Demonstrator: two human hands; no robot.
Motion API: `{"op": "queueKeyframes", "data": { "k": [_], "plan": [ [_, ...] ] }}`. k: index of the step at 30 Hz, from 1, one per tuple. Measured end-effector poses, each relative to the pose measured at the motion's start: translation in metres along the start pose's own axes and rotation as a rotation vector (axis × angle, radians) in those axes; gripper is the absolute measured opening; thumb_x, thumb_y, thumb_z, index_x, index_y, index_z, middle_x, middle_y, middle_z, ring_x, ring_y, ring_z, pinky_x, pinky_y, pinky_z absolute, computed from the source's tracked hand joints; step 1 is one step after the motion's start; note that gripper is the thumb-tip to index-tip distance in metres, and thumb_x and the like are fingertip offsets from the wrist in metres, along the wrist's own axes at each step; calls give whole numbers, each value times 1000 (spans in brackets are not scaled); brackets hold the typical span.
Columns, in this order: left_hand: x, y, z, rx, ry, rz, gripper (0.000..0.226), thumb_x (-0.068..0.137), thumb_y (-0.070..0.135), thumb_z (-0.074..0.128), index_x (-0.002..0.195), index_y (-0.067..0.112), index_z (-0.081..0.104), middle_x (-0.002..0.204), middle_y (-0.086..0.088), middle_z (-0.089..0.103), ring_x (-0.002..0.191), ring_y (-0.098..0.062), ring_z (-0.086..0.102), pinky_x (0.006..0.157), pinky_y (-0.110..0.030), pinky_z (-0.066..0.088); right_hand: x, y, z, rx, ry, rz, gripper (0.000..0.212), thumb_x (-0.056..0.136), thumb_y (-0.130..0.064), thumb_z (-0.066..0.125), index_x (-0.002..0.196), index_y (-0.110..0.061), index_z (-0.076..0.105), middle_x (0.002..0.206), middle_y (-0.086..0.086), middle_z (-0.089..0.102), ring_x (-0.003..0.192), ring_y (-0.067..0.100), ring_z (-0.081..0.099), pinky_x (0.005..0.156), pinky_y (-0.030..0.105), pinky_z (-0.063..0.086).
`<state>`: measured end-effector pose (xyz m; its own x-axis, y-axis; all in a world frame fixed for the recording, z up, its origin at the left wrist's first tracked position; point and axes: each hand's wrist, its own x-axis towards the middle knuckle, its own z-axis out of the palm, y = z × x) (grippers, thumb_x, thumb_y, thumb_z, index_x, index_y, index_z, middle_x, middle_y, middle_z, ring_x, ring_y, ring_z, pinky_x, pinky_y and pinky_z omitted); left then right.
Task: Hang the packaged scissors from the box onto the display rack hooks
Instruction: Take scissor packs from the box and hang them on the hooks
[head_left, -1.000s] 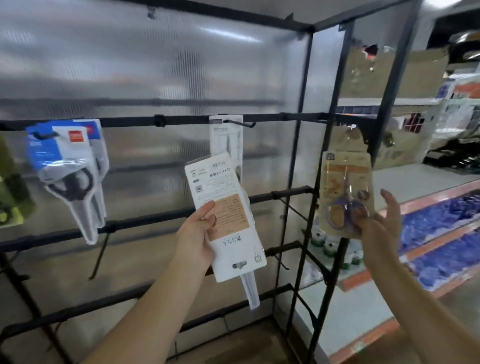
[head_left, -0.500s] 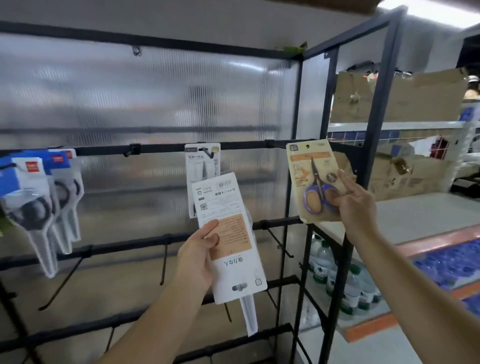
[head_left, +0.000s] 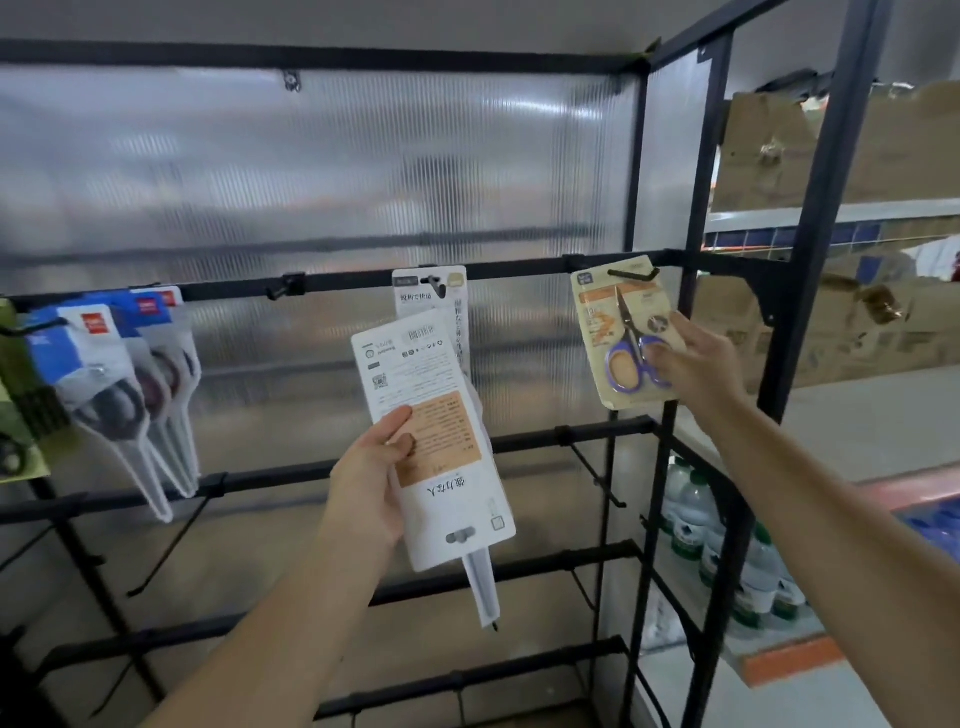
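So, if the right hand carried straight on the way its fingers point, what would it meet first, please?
The right hand already touches the purple-handled scissors pack; going on up-left, it would probably press that pack toward the translucent back panel, though depth is unclear.

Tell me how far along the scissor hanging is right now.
Done: blue-carded scissors and a white pack hang on the top rail. In hand: the right hand holds the purple-handled scissors pack with its hole at a hook. Left: the white pack in the left hand. The box is out of view.

No print is legible on the white package (head_left: 436, 441); other labels blurred.
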<state>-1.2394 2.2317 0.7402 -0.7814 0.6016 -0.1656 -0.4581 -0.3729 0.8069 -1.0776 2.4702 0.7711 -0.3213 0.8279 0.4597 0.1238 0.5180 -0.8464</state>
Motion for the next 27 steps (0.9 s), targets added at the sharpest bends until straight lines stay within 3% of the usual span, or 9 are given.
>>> {"op": "queueKeyframes", "data": {
  "k": [4,6,8,11,13,16,18,22,27],
  "plan": [
    [4,7,0,-1,30,43,33,90,-9,46,99,15,68,95,-3,71,81,-22,69,51,-30,55,12,2,25,-127,-19,79,27,91,-18,52,118,-22,56,110,5,61,87,15,58,69,29,46],
    [7,7,-6,-16,37,91,33,89,-10,49,97,15,69,90,-3,73,73,-20,71,50,-29,55,-13,-4,40,-43,-2,67,25,92,-21,53,117,-23,56,110,2,58,84,12,54,67,22,40],
    [10,4,-11,-32,40,116,35,87,-11,50,93,17,70,86,-2,75,69,-19,72,51,-30,56,-53,-10,58,73,-177,47,14,92,-35,53,103,-27,57,99,-3,61,82,9,56,64,17,38],
    [13,-6,-12,-36,40,151,42,86,-12,51,95,25,70,85,0,75,79,-23,70,62,-36,57,-115,-27,80,178,-603,88,44,69,-60,61,106,-37,53,97,-18,61,89,1,60,65,14,45],
    [12,-14,-8,-28,23,181,50,86,-12,51,105,31,67,89,0,74,80,-22,70,61,-36,56,-135,-26,96,336,-640,133,44,71,-30,78,107,-34,53,95,-16,63,80,-5,63,59,12,49],
    [12,-22,-5,11,-53,231,74,82,-16,53,130,40,48,96,-6,73,73,-19,72,54,-36,56,-139,-21,102,465,-481,188,48,75,11,67,101,-27,57,86,-9,65,69,-5,63,54,9,48],
    [13,-25,-8,8,-89,202,94,74,-14,62,147,33,24,103,-9,71,77,-20,72,57,-37,57,-139,-20,98,521,-448,187,44,77,15,61,109,-16,59,91,-2,67,74,1,64,57,11,50],
    [9,-24,-17,52,-247,35,70,65,5,68,133,5,49,116,-17,66,96,-32,67,77,-43,54,-144,-19,97,600,-405,163,36,79,18,57,101,-10,53,102,15,66,82,15,65,57,19,53],
    [2,-23,-33,58,-317,7,55,72,7,65,126,7,55,122,-17,63,104,-34,63,90,-48,50,-148,-21,110,574,-417,193,32,81,13,58,98,-13,50,95,6,66,75,7,66,54,17,52]
  ]
}}
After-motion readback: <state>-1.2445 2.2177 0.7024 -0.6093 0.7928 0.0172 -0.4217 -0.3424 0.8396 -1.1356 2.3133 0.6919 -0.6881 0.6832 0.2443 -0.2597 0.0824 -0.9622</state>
